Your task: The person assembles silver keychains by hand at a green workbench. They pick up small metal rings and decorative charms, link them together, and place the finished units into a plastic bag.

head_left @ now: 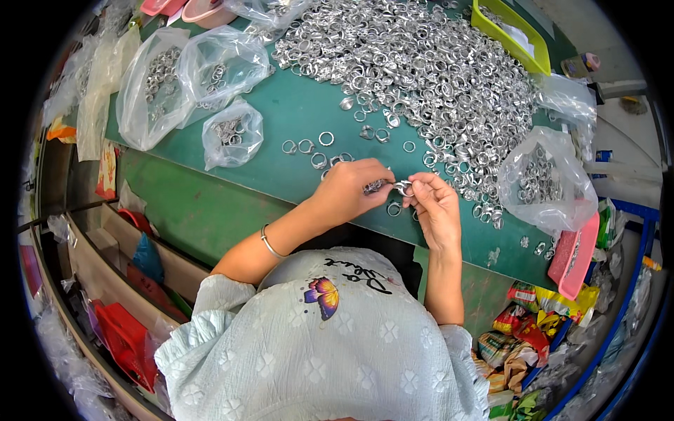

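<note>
Over the front edge of the green table my left hand (349,188) is closed around a small bunch of silver rings (375,186). My right hand (437,208) pinches a single silver ring (404,188) between thumb and fingertips, right beside the left fingertips. Whether the left fingers also touch that ring I cannot tell. A loose ring (394,209) lies under my hands, and several more, such as one ring (326,139), lie just beyond my left hand. Past them spreads a large heap of silver rings (428,63).
Clear bags of rings stand at the left, the nearest a small bag (232,133); another bag (546,179) is at the right. A pink basket (574,256) sits at the right table edge. A yellow-green tray (516,35) is at the far right. Open drawers (133,245) are at the left.
</note>
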Tool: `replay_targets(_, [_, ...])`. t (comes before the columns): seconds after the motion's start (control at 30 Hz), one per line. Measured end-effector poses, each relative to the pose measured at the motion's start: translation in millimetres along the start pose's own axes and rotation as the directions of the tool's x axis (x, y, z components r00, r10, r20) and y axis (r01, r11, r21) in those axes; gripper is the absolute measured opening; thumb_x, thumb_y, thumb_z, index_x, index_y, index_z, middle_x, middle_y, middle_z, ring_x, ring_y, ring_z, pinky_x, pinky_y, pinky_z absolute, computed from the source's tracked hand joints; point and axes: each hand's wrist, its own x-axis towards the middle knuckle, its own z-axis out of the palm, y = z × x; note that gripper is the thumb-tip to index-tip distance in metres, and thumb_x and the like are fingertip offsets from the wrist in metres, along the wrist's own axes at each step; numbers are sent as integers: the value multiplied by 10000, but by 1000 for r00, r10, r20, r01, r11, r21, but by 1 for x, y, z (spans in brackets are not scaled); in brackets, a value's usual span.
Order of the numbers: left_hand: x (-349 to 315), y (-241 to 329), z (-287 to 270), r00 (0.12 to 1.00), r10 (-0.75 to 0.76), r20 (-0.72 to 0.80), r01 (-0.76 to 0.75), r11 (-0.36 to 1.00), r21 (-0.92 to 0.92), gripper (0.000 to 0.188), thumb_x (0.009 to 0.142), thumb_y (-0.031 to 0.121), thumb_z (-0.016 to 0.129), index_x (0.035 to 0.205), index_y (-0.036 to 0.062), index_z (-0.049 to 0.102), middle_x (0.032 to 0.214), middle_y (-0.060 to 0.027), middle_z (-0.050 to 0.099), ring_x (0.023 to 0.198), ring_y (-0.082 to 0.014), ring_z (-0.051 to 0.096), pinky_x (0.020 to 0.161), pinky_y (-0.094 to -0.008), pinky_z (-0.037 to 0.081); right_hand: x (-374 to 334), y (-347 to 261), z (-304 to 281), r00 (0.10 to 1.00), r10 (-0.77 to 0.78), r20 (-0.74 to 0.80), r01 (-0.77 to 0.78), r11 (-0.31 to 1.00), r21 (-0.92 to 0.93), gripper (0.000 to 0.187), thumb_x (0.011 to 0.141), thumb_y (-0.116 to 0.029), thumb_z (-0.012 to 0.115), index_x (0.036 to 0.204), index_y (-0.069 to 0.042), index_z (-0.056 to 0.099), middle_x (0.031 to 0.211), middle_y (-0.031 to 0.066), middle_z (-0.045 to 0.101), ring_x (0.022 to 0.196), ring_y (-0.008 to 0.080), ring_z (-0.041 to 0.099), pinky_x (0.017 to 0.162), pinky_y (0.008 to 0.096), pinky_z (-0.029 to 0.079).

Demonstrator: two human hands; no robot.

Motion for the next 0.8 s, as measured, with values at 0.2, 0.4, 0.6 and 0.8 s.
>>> replay_targets(0.2, [-1, 9, 1, 998, 53, 17, -54, 995, 83, 167, 657, 2, 667, 807, 49, 610, 790, -60, 599, 583, -230, 592, 507, -301, 481, -4, 0, 8, 997, -48, -59, 41, 994, -105, 120, 862, -61, 599, 948, 24, 600, 762, 48, 614, 647, 91, 563, 596, 228, 469])
replay_targets(0.4, [-4, 10, 5, 986, 168, 14, -168, 972, 165, 189, 634, -7, 673, 791, 67, 598, 801, -33, 597, 550, -203, 579, 474, -279, 475, -8, 10, 20, 942, -286, -176, 213, 915, -344, 103, 847, -16, 604, 933, 41, 595, 774, 35, 608, 645, 59, 543, 573, 197, 455])
replay_targets(0.6, [0, 3, 8, 992, 124, 19, -125, 989, 76, 174, 639, -13, 659, 791, 50, 601, 788, -53, 602, 588, -219, 595, 513, -288, 485, -6, 2, 8, 965, -253, -67, 186, 842, -507, 104, 860, -12, 587, 947, 44, 594, 790, 42, 613, 652, 64, 552, 566, 202, 461])
replay_targets(0.8, [5, -1, 11, 998, -6, -61, 2, 998, -64, 164, 655, -3, 648, 809, 30, 602, 757, -93, 602, 635, -261, 609, 552, -310, 488, -9, 0, 14, 954, -279, -111, 237, 927, -289, 98, 866, 8, 565, 951, 51, 590, 817, 59, 612, 712, 92, 592, 611, 217, 499])
